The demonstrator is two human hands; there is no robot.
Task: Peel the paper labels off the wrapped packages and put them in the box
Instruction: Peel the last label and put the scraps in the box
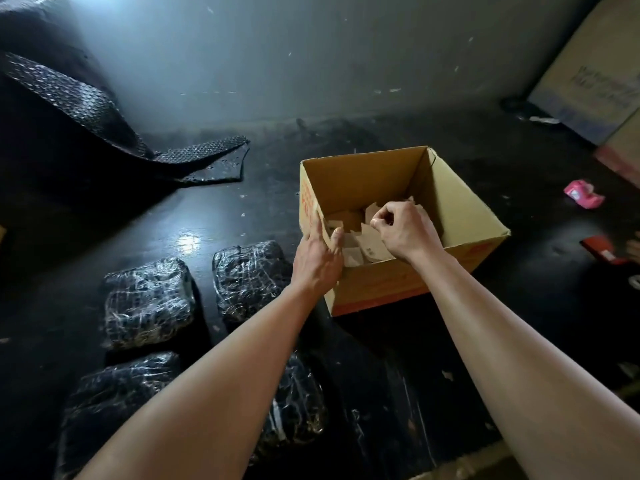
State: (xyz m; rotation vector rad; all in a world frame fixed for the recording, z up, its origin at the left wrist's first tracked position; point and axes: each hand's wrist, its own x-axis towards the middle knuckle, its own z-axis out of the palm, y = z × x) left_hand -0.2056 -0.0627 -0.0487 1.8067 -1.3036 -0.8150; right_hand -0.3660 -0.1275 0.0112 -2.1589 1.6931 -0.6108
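Head view: your left hand (317,261) grips the box (460,216) rim. Right hand (403,230) fingers pinch what looks like a label (371,237) over the pile (351,255) inside. 4 packages (149,303) on floor (207,209) beside box, no labels showing, so prob. nearly done.

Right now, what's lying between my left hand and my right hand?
In the head view, loose paper labels inside the box, between the left hand on its corner and the right hand.
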